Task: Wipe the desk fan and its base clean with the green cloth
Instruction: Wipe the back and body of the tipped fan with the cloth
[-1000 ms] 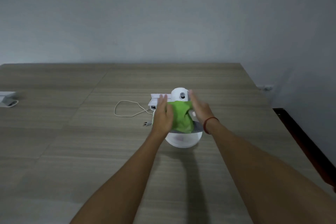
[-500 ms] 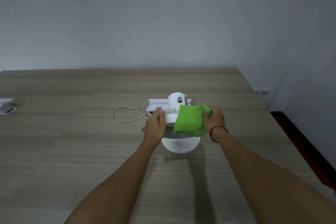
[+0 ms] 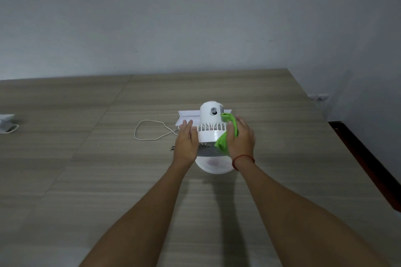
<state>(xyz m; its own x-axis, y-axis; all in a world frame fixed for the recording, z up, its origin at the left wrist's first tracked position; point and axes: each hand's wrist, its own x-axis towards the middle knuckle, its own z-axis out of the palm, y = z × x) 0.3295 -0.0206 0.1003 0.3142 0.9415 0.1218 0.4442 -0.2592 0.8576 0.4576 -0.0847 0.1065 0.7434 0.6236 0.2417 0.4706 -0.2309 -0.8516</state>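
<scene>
A small white desk fan [image 3: 211, 131] stands on the wooden table, its motor housing with a grey knob facing me. Its round white base [image 3: 213, 167] shows below the head, partly hidden by my hands. My left hand [image 3: 186, 145] lies flat against the fan's left side, steadying it. My right hand [image 3: 240, 138] presses the green cloth [image 3: 223, 144] against the fan's right side; the cloth is bunched under my palm and fingers, with one tip poking up beside the motor housing.
The fan's white cord [image 3: 149, 132] loops left on the table, its plug [image 3: 172, 148] near my left wrist. A flat white tray-like piece [image 3: 187, 116] lies behind the fan. A white object [image 3: 6, 122] sits at the far left edge. The table's right edge [image 3: 347, 154] drops off.
My right hand has carried the cloth from the top of the fan, out to the right, then back against its right side. The left hand has stayed on the left side.
</scene>
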